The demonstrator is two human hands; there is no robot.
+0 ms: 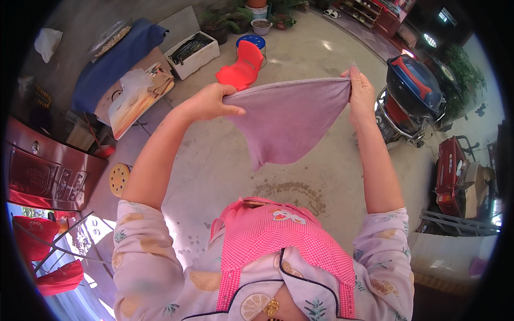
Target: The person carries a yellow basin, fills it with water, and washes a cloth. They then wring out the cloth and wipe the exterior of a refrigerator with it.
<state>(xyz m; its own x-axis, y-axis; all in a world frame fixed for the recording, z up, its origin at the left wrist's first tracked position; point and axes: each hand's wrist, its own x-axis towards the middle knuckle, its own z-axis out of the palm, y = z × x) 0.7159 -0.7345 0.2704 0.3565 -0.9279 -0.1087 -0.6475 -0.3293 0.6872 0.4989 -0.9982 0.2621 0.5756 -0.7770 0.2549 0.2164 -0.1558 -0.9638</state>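
A thin purple cloth (289,116) is stretched between my two hands, its upper edge nearly straight and rising towards the right. My left hand (213,102) pinches the left end of that edge, thumb in front of the fabric. At the opposite corner, my right hand (359,88) grips the cloth between thumb and fingers. The lower part hangs loose in a slanted point above the concrete floor (209,160). I wear a pink checked apron (281,232) over a printed shirt.
Beyond the cloth stand a red chair (245,64) and a blue stool (252,40). A table with a blue cover (120,60) and a white foam box (192,54) are on the left. An electric scooter (413,88) stands right; a yellow stool (119,179) is near my left arm.
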